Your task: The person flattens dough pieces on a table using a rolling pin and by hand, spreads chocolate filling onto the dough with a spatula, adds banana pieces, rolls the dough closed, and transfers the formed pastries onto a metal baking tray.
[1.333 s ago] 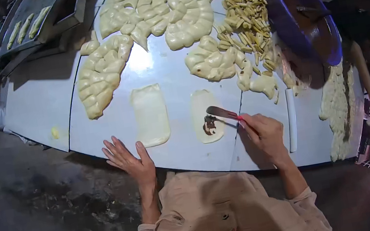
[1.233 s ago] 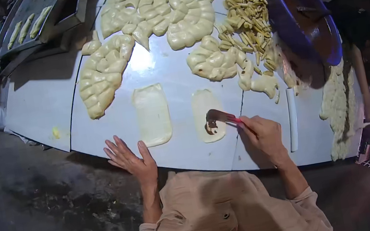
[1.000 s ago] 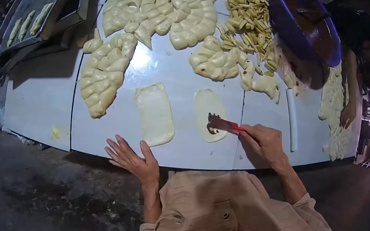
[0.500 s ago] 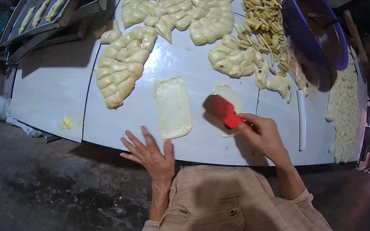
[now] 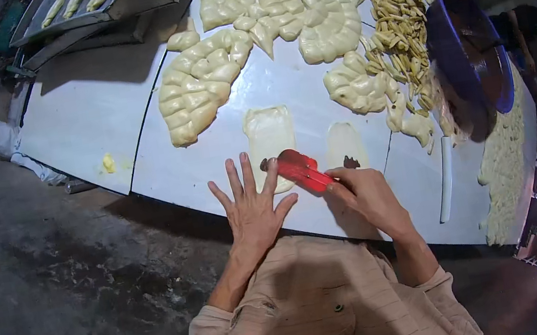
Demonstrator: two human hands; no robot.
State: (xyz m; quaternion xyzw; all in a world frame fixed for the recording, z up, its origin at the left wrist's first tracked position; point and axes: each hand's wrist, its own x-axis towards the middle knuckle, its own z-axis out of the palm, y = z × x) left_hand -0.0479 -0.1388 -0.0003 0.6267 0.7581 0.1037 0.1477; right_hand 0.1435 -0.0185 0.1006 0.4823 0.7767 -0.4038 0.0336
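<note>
My right hand (image 5: 372, 201) grips a red spatula (image 5: 304, 170), tilted over the lower part of a flat rectangular dough sheet (image 5: 268, 128). At its tip, a dab of dark brown paste (image 5: 265, 165) shows beside my left index finger. My left hand (image 5: 252, 220) is spread with fingers apart, partly over that sheet's lower left corner, holding nothing. Right of it lies a second, narrower dough strip (image 5: 344, 135) with a small blob of brown paste (image 5: 351, 162) on its lower half; my right hand covers its lower end.
Cut dough pieces (image 5: 205, 86) cluster at the far side. Pale yellow strips (image 5: 397, 25) pile near a blue basin (image 5: 507, 85) of brown paste. A white knife-like strip (image 5: 446, 179) lies at right. Trays (image 5: 121, 11) stand far left; a yellow lump (image 5: 109, 163) sits near the left edge.
My right hand has swung the spatula left from the narrow strip to the rectangular sheet, leaving brown paste on the strip. My left hand has moved right, onto the sheet's lower corner. The view has shifted.
</note>
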